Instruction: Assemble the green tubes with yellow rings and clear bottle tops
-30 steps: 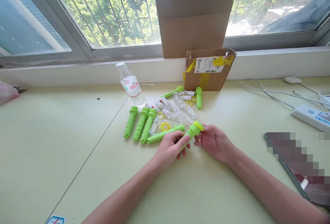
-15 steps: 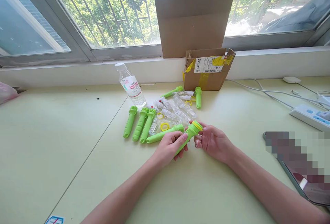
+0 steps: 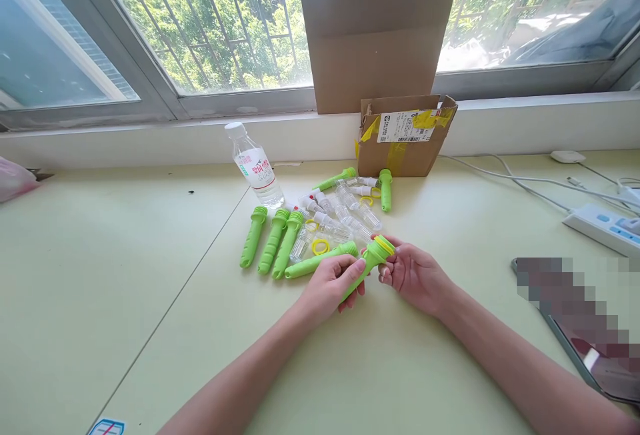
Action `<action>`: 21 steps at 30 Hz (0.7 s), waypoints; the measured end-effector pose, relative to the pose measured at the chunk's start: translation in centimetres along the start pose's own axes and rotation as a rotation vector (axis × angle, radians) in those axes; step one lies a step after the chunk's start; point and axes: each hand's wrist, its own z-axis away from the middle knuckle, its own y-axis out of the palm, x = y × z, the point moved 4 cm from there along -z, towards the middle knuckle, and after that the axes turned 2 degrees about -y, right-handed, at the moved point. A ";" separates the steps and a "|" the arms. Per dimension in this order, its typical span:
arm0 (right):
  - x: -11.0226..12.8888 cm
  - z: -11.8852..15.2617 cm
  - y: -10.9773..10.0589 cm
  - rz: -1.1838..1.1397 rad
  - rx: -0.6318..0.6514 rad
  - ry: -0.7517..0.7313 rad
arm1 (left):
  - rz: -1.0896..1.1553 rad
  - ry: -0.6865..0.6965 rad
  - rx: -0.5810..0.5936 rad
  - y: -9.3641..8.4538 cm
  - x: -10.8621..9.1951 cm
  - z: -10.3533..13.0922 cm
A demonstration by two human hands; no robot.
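Note:
A green plastic tube-shaped handle lies tilted in my left hand, which is closed round its lower part. Its threaded wide end points up and to the right, with a yellow ring on it. The curled fingers of my right hand are at that end, gripping at the ring; some fingertips are hidden behind the handle. Just beyond my left hand lies another green handle. Several clear plastic tubes and loose yellow rings are spread behind it.
More green handles lie to the left of the clear tubes. A water bottle stands behind them, and an opened cardboard box is at the back. On the right are a phone, a white power strip and cables.
Both hands keep their hold on the green handle in nearly the same place. The whole view has shifted very slightly; nothing else visibly differs.

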 end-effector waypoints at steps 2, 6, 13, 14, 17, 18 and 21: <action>0.0 0.0 0.1 -0.009 -0.001 0.005 | -0.006 -0.012 -0.014 0.1 0.0 0.0; 0.0 0.1 0.3 -0.006 0.001 0.004 | 0.007 -0.037 -0.076 0.1 0.2 0.1; 0.1 0.0 0.5 0.005 0.033 -0.006 | -0.026 -0.006 -0.085 -0.1 0.1 0.1; 0.1 0.0 0.5 0.010 0.043 -0.009 | -0.030 -0.004 -0.076 -0.2 0.0 0.1; 0.1 0.1 0.6 0.017 0.066 -0.018 | -0.035 -0.001 -0.058 -0.2 -0.3 0.2; 0.1 0.1 0.6 0.016 0.071 -0.019 | -0.036 0.001 -0.053 -0.2 -0.4 0.2; 0.1 0.2 0.7 0.020 0.091 -0.016 | -0.044 0.012 -0.032 -0.1 -0.6 0.3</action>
